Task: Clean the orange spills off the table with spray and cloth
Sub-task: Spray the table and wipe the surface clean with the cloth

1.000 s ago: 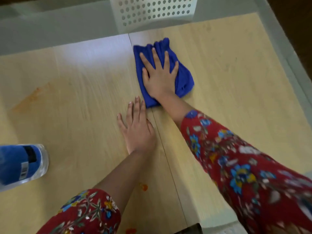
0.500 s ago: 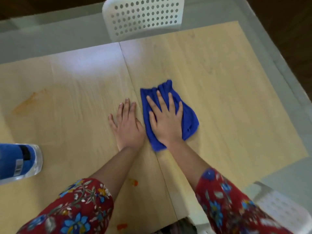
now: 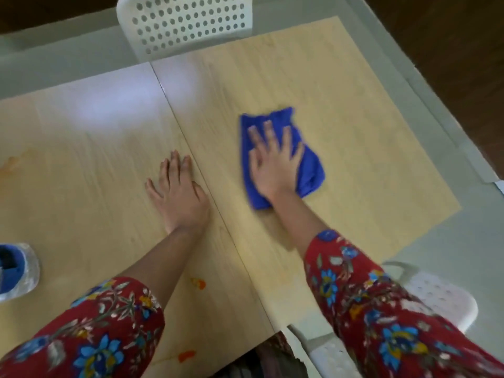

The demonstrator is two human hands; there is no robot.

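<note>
Orange spill spots (image 3: 198, 283) lie on the light wood-grain bench (image 3: 354, 110). Your right hand (image 3: 274, 165) presses flat, fingers spread, on the crumpled blue cloth (image 3: 311, 170); your left hand (image 3: 180, 195) rests flat, empty.

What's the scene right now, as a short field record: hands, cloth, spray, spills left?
right hand: flat on cloth, pressing it to the table
cloth: blue, bunched, on right panel of table
left hand: flat on bare table, holding nothing
spray: at left edge, untouched
spills left: smear far left; two spots near front edge
</note>
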